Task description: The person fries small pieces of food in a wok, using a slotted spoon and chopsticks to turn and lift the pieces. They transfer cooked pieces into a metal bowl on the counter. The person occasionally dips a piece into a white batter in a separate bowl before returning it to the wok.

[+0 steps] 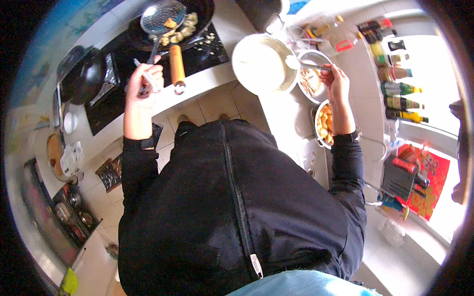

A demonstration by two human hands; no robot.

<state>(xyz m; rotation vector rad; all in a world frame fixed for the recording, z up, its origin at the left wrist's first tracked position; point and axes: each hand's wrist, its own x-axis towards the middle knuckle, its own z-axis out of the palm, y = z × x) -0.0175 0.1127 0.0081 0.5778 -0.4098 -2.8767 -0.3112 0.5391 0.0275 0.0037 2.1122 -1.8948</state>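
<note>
My left hand (pixel 145 79) grips the handle of a perforated metal skimmer (pixel 163 16), which is over a dark wok (pixel 137 35) and has a browned piece of food on it. Pale food pieces (pixel 181 33) lie in the wok, whose wooden handle (pixel 177 64) points towards me. In my right hand (pixel 335 79) is a spoon or ladle (pixel 309 66); its pale, overexposed head is at the right rim of a large pot (pixel 259 64). Below that hand are a metal bowl of sliced food (pixel 310 82) and a container of golden-brown pieces (pixel 325 124).
A second dark wok (pixel 83 76) sits on the left of the black hob (pixel 105 107). Bottles (pixel 401 101) line the windowsill at right, near a dark knife holder (pixel 399 175). A round wooden board (pixel 55 157) and a plastic bag (pixel 72 159) are far left.
</note>
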